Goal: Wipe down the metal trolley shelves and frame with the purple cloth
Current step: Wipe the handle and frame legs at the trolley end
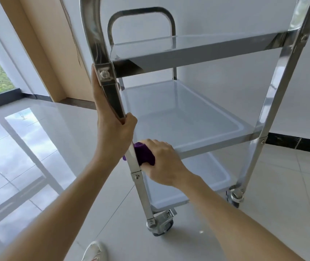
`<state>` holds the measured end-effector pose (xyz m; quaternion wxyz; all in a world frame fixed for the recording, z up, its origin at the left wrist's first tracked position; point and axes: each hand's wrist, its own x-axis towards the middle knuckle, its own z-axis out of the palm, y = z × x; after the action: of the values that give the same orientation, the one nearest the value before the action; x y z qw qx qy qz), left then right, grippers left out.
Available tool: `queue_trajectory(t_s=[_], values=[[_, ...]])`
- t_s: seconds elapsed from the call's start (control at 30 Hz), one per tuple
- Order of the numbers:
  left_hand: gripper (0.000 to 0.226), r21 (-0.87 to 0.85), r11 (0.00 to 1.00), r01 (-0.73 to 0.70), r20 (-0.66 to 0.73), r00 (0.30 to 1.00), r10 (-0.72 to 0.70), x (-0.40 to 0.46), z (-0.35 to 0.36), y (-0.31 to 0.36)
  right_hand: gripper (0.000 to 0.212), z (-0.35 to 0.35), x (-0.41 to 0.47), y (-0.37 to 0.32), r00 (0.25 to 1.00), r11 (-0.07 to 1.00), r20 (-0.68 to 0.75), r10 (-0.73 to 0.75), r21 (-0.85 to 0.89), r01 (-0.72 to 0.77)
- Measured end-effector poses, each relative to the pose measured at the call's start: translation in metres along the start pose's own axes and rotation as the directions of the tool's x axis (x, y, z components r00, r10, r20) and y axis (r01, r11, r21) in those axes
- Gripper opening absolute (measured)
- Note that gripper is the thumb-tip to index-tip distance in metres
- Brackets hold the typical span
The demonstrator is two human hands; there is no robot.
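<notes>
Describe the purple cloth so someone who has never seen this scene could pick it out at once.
Start at the steel trolley with three shelves. Follow its near left post down below the left hand that grips it, to the level of the middle shelf. There the right hand presses the purple cloth against the post; it is the only coloured, soft thing among bare metal.

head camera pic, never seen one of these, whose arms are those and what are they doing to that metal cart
The camera sits on a person's head and looks forward and down, so the two arms reaching in are the wearer's own. In front stands a shiny metal trolley with three shelves and wheels, on a tiled floor. The left hand grips the near upright post to steady it. The right hand holds a bunched purple cloth against that post, lower down, beside the middle shelf. The shelves show nothing on them.
</notes>
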<state>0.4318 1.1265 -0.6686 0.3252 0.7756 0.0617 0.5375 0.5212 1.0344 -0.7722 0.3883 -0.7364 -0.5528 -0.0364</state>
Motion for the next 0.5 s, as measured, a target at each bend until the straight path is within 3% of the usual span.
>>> queue_trajectory(t_s=[0.3, 0.5], values=[[0.103, -0.035, 0.999, 0.025, 0.112, 0.994, -0.021, 0.002, -0.001, 0.001, 0.049, -0.033, -0.031, 0.048, 0.985, 0.971, 0.031, -0.172, -0.162, 0.174], [0.103, -0.013, 0.999, 0.049, 0.156, 0.987, -0.046, 0.004, -0.002, -0.006, 0.043, -0.082, -0.055, 0.096, 0.991, 0.978, -0.129, -0.023, -0.21, -0.004]])
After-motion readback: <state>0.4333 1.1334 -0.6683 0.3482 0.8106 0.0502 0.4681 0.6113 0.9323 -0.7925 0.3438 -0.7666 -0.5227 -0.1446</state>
